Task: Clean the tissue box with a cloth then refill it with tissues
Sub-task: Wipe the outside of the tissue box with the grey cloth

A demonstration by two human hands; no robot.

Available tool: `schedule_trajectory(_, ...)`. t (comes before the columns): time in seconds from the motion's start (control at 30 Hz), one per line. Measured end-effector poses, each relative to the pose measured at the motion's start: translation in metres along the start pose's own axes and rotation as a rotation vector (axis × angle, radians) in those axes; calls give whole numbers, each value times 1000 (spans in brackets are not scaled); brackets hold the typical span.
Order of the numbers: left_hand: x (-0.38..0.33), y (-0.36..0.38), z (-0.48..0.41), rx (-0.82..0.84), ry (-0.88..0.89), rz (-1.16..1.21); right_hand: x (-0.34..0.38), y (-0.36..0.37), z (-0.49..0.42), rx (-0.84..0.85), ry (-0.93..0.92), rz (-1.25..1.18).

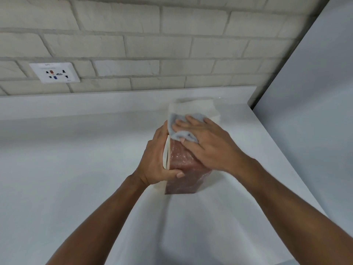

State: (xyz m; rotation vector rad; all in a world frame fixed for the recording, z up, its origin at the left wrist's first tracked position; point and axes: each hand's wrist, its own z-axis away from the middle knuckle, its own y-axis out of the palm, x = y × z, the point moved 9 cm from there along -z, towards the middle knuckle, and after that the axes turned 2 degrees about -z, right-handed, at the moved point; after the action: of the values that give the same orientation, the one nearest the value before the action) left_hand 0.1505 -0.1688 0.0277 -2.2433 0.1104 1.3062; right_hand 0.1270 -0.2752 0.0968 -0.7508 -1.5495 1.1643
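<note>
**Wiping the top of the box, refill yet to come**

The tissue box [183, 169] stands on its side on the white counter [76, 159], between the two hands. It is reddish-brown with a cream face turned toward the left hand [158, 161]. That hand clamps the box, with its palm and fingers against the cream face and its thumb hooked round the near edge onto the brown side. The right hand [208, 144] lies on top of the box with its fingers stretched flat, pressing a grey cloth [178, 120] onto the upper face. A fold of the cloth laps over the inner side of that hand, and one fingertip pokes out from under it. The two hands are close together at the far top corner of the box, almost touching.

Just beyond the right hand's fingertips sits a soft white pile [194, 106], most likely the tissues waiting to go in, though it is too blurred to be sure. Well off to the left of the left hand, a wall socket [54, 72] is set in the pale brick.

This looks like the cleaning step, with the steadying grip on one side and the wiping press on the other. The near brown side and the face under the left palm look not yet reached. The next move probably calls for drawing the cloth along the top toward the body, then turning the box so the covered faces come free. The left grip should hold firm, since a narrow box on its side could tip under a sideways push.
</note>
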Motion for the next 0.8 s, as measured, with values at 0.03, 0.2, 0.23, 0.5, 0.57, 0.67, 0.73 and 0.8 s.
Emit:
schedule_trajectory(0.03,-2,0,0,-3,14,-1,5,1,5,13,-43,37)
schedule_trajectory(0.2,4,-2,1,6,-63,-19,-32,-17,-7,10,210,125)
schedule_trajectory(0.23,4,-2,1,2,-63,-20,-28,-18,-11,8,221,107)
schedule_trajectory(0.5,6,-1,1,0,-59,-34,-21,-20,-4,77,238,14)
schedule_trajectory(0.57,3,-1,1,4,-51,-26,-5,-19,-6,69,171,5)
schedule_trajectory(0.67,-2,0,-1,12,-17,-1,7,-7,-6,96,46,39)
schedule_trajectory(0.73,4,0,0,14,-45,-27,-17,-13,-7,70,173,44)
schedule_trajectory(0.8,9,-1,0,6,-67,-51,-28,-19,-8,28,239,33)
